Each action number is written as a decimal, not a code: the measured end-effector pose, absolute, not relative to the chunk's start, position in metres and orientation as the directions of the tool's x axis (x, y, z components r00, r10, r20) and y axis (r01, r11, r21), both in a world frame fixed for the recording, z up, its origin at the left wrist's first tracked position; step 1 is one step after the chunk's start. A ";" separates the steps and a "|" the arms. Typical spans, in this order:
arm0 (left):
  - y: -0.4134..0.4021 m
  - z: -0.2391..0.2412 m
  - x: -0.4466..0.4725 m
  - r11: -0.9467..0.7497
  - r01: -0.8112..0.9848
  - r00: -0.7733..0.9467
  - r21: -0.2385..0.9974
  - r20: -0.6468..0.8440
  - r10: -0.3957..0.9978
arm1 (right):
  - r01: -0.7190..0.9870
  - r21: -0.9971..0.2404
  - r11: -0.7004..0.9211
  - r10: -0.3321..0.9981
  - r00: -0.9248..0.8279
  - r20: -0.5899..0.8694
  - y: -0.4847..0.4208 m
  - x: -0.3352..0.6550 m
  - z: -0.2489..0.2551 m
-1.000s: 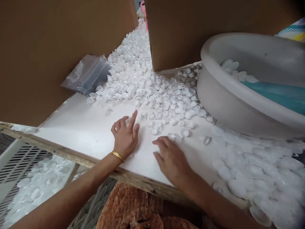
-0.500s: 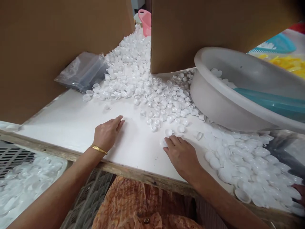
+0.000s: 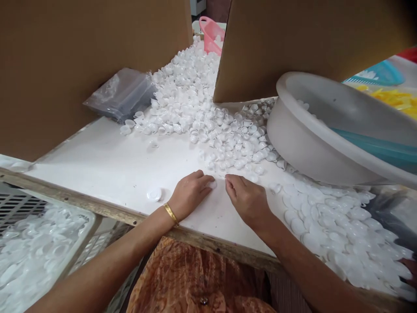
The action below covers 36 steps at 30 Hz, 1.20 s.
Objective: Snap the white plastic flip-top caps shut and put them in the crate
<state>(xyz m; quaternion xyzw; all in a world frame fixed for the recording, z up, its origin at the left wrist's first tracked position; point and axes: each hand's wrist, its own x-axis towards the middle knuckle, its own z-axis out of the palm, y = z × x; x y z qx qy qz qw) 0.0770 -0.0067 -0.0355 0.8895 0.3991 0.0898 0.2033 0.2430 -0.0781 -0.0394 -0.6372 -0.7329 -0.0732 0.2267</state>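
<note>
My left hand (image 3: 192, 193) is over the table near its front edge, fingers closed on a small white saucer (image 3: 212, 184) that shows partly past the fingertips. Just to the right, my right hand (image 3: 248, 198) is pinched, its fingertips close to the saucer; what they hold is too small and hidden to name. Another small white piece, round like a saucer (image 3: 154, 194), lies on the tabletop left of my left hand. Beyond both hands spreads a heap of tiny white toy cups (image 3: 182, 100). Beside my right forearm lies a pile of white saucers (image 3: 339, 221).
A large grey basin (image 3: 302, 143) stands at the right. Cardboard panels (image 3: 286, 48) rise at the back. A plastic bag (image 3: 122, 93) lies by the cups, with a pink scoop-like container (image 3: 210, 34) farther off. A crate (image 3: 94, 226) of white pieces sits below left.
My left hand has moved right, toward my right hand, and now grips a saucer. My right hand's fingers have drawn into a pinch. The round piece at left is now uncovered.
</note>
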 end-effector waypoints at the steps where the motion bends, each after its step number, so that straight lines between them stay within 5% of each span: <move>1: -0.008 -0.035 0.073 -0.565 0.673 0.650 0.478 -0.018 0.760 | 0.950 -0.215 0.226 0.905 -0.123 0.408 -0.076 0.240 -0.043; 6: -0.013 -0.033 0.068 -0.455 0.679 0.590 0.576 -0.059 0.805 | 0.832 -0.350 0.431 0.872 -0.284 0.399 -0.077 0.233 -0.063; 16: -0.017 -0.030 0.063 -0.192 0.655 0.475 0.730 -0.201 0.857 | 0.816 -0.277 0.507 0.827 -0.371 0.422 -0.083 0.235 -0.068; 23: -0.014 -0.027 0.070 -0.169 0.681 0.414 0.713 -0.184 0.891 | 0.793 -0.298 0.531 0.821 -0.396 0.411 -0.081 0.233 -0.062; 27: -0.011 -0.028 0.076 -0.160 0.704 0.385 0.692 -0.183 0.905 | 0.777 -0.438 0.452 0.878 -0.301 0.372 -0.081 0.229 -0.063; 32: -0.002 -0.029 0.080 0.083 0.625 0.348 0.776 -0.371 0.861 | 0.631 -0.709 0.314 0.934 -0.072 0.350 -0.079 0.226 -0.066; 36: 0.005 -0.023 0.082 0.214 0.582 0.372 0.785 -0.490 0.788 | 0.463 -0.879 0.113 0.972 0.132 0.194 -0.075 0.223 -0.063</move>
